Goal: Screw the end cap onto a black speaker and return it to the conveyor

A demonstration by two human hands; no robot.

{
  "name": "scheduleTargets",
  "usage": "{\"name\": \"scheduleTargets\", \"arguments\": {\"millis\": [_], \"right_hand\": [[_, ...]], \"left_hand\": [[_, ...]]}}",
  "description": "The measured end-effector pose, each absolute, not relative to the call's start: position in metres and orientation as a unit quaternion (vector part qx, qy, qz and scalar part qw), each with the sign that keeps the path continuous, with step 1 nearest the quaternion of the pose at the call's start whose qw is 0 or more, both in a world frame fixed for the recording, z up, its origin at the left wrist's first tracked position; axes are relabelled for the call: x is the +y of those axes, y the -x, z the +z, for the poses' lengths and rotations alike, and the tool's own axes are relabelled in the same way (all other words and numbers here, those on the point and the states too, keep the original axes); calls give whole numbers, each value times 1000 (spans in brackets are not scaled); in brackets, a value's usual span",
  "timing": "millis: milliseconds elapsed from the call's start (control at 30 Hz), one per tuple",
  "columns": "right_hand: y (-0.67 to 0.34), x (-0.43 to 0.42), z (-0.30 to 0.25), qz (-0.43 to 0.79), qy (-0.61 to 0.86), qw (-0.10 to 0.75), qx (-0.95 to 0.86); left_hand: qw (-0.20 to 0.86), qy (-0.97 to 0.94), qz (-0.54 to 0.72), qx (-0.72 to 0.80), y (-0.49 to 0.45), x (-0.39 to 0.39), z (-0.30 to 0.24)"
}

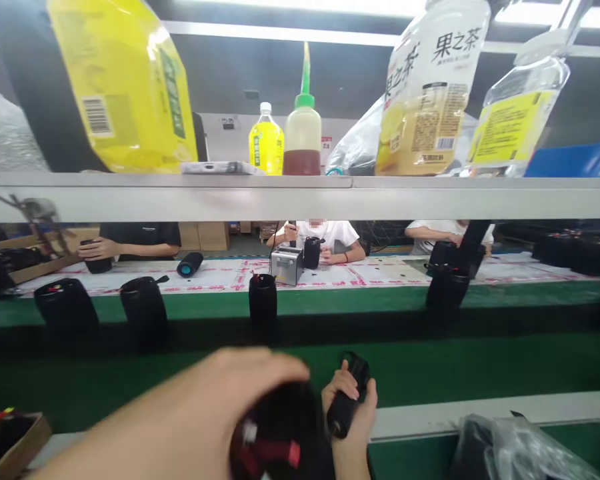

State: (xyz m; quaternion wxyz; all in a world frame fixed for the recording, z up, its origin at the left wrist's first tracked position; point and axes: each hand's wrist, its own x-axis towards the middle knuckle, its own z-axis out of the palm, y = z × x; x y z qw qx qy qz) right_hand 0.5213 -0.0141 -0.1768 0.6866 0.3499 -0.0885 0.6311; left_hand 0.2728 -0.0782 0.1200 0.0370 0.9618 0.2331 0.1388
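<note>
My left hand (220,407) reaches across the bottom of the view and wraps over a black cylindrical speaker (280,433) with red parts showing at its end; it is close to the camera and blurred. My right hand (353,413) sits just right of it, fingers closed round a small black tool (347,397) that points up and away. Both hands hover at the near edge of a green conveyor belt (480,360).
Several black cylindrical speakers (263,300) stand along the belt's far side. Other people sit opposite at a white table (380,270) with a small metal box (286,265). A grey shelf (300,193) overhead carries drink bottles. A cardboard box (10,440) lies left, a plastic bag (520,447) right.
</note>
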Motion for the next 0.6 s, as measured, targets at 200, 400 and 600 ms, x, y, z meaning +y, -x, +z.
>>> {"name": "scheduleTargets", "arguments": {"millis": [200, 400, 600], "right_hand": [[-557, -7, -191, 679, -459, 566, -92], [-560, -17, -199, 713, -635, 287, 80], [-532, -22, -155, 371, -854, -281, 233]], "left_hand": [[74, -938, 209, 267, -417, 56, 130], [73, -920, 181, 341, -506, 164, 46], [42, -877, 270, 394, -491, 189, 8]]}}
